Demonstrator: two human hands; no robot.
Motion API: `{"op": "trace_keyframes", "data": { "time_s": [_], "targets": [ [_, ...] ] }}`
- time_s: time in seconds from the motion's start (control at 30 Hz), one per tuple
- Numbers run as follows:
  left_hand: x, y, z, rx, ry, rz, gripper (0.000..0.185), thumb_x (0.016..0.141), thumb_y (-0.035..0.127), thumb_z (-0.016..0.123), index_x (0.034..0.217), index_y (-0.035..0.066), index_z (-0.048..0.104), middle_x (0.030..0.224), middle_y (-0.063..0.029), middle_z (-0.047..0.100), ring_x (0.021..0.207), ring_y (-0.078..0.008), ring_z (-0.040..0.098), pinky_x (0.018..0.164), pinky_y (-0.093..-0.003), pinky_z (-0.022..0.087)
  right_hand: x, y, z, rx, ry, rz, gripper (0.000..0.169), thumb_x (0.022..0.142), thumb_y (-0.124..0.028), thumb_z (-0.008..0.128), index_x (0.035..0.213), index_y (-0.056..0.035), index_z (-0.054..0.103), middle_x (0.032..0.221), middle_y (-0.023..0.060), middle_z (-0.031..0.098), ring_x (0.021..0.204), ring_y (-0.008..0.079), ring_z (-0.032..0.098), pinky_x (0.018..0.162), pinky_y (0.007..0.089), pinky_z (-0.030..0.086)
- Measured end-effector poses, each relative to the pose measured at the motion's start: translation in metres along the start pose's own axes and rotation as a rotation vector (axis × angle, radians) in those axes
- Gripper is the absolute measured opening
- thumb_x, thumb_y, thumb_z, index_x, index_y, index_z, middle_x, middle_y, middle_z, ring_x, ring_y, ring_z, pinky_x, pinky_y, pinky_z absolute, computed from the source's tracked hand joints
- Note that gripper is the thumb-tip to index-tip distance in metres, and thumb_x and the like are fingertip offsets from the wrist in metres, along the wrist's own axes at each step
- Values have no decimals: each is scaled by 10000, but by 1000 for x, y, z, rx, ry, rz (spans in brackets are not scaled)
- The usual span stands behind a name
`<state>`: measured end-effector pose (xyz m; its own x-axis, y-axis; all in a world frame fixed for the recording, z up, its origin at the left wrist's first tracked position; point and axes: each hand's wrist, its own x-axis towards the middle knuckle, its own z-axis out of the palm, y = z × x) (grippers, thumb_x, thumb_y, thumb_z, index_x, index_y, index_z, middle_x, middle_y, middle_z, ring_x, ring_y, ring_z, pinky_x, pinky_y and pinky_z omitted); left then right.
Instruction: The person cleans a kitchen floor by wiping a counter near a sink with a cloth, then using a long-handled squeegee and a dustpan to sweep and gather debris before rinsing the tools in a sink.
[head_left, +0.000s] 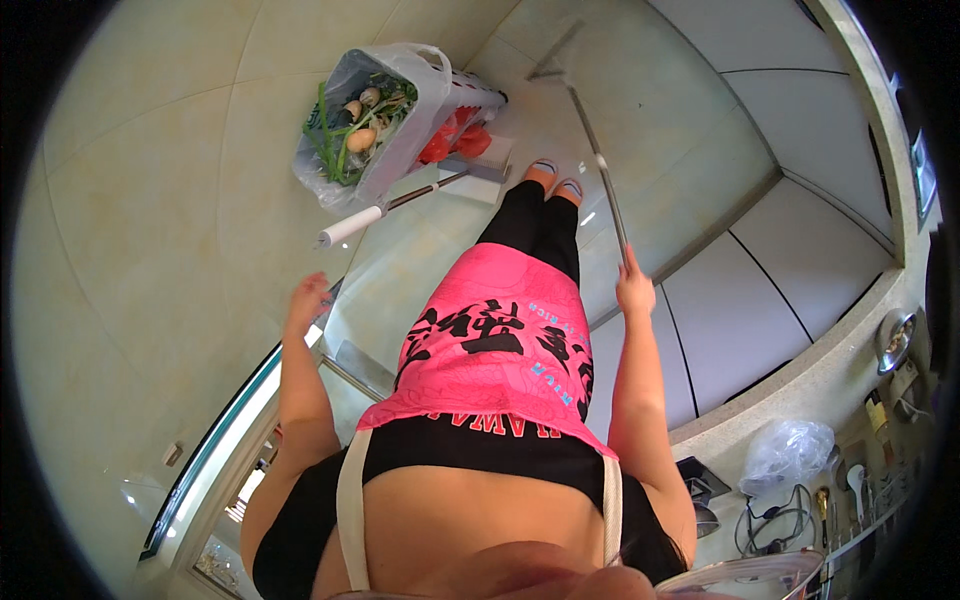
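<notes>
My right hand (636, 289) grips the upper end of a long metal pole (598, 161). Its narrow head (551, 74) rests on the tiled floor, blurred, so I cannot tell whether it is a broom or a squeegee. My left hand (306, 302) is raised at the left, empty, fingers loosely curled and apart. Beyond it stands a long-handled dustpan (484, 166) with a white grip (352, 226). Beside the dustpan is a waste bin lined with a clear plastic bag (409, 112), holding green stalks (322, 139) and eggshells (361, 140).
Red plastic bags (454, 139) sit between bin and dustpan. White cabinets (739, 322) under a stone counter (795, 375) line the right. On the counter lie a crumpled clear bag (787, 456), a coiled cable (776, 521) and utensils. A glass door edge (225, 427) stands at the left.
</notes>
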<state>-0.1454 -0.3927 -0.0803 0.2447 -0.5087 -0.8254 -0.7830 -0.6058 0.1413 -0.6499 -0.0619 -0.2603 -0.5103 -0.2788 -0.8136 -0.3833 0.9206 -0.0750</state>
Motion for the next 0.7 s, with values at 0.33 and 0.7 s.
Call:
{"op": "trace_keyframes", "data": {
  "time_s": [0.33, 0.7],
  "targets": [
    [8, 30, 109, -108, -69, 186, 812, 812, 266, 692, 1445, 142, 198, 1429, -156, 301, 1207, -244, 452, 909, -406, 437, -93, 45, -19, 174, 137, 59, 446, 912, -338, 492, 1349, -356, 407, 843, 193, 655, 776, 403, 620, 688, 496, 482],
    [2, 90, 115, -598, 86, 337, 855, 827, 137, 680, 1470, 158, 116, 1340, -80, 408, 1117, -168, 494, 902, -336, 433, 84, -115, -115, 114, 233, -213, 399, 904, -374, 485, 1295, -298, 489, 991, 174, 646, 922, 388, 605, 810, 472, 488]
  ]
}}
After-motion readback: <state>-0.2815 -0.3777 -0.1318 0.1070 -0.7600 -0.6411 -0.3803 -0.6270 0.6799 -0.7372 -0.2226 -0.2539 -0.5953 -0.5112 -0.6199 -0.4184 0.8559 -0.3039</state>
